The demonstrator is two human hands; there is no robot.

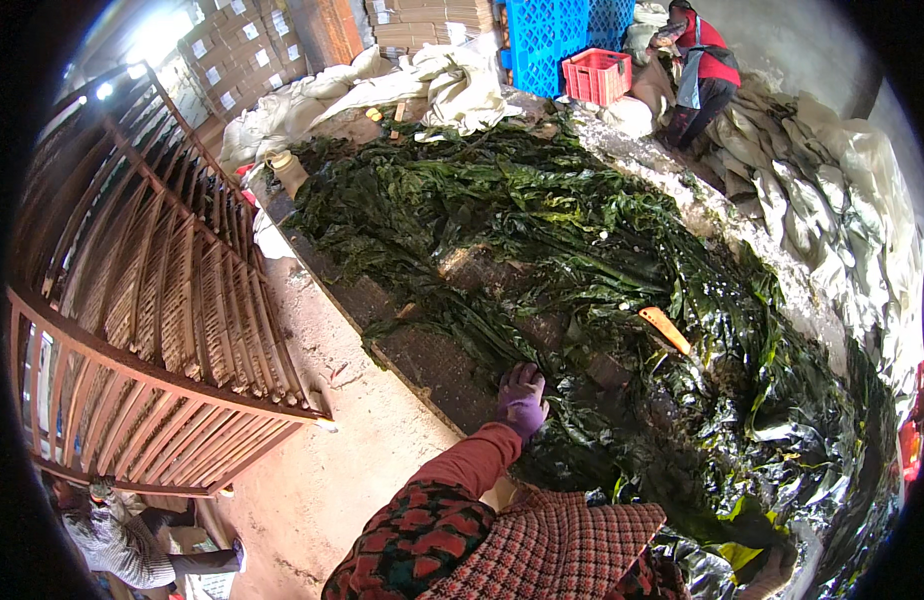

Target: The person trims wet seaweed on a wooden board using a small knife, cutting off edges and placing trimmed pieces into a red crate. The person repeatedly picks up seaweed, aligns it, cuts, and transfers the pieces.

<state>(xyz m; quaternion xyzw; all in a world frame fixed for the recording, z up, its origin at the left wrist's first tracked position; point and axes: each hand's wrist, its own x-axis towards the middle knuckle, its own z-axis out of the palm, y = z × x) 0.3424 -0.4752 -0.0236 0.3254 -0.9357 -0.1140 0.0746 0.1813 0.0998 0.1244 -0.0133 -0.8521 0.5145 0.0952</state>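
Broad wet fronds of dark green kelp point(582, 255) are heaped over a long, dark worktable point(432, 367). My left hand point(523, 401), in a purple glove, is closed around kelp strands near the table's front edge. Low at the right, what looks like my right hand point(773, 571) is partly visible beside a yellow-green kelp piece point(739, 551); its fingers are hard to make out. An orange tool handle point(664, 330) lies on the kelp beyond my hands. A checked hat brim point(552, 544) covers part of the near view.
Slatted wooden racks point(154, 300) stand left of the table. A pale bottle point(287, 171) sits at its far left corner. Blue crates point(544, 45), a red crate point(597, 76) and white sacks point(462, 82) are behind. One person point(702, 67) bends at back right, another point(124, 540) is lower left.
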